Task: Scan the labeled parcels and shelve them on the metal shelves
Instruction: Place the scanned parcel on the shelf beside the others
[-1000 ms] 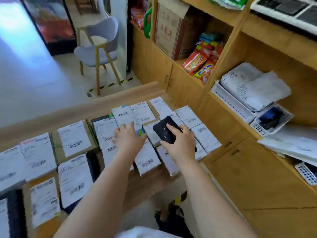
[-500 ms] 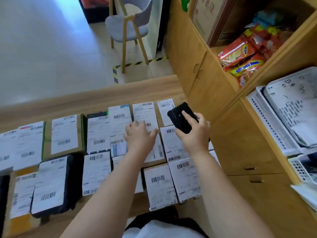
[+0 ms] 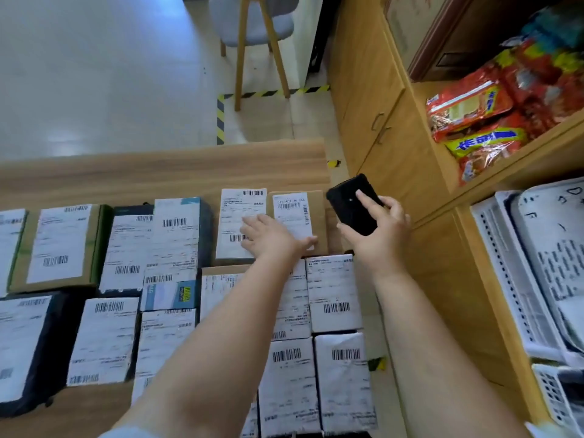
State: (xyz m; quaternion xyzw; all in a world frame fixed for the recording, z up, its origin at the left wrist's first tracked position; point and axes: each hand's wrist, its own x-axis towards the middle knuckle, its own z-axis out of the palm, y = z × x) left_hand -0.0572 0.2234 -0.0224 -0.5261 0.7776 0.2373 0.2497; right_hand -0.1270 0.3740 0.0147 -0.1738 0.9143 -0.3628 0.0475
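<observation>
Parcels (image 3: 177,279) cover the desk (image 3: 158,172) at frame centre; our left hand (image 3: 271,237) lies flat, fingers straight, on a box (image 3: 319,222) while our right hand (image 3: 376,235) holds the scanner (image 3: 350,203). They look light and stiff; we would take the box by its side edges.

Left hand (image 3: 271,237) reaches forward flat, fingers extended; right hand (image 3: 377,230) has its grip curled.
</observation>
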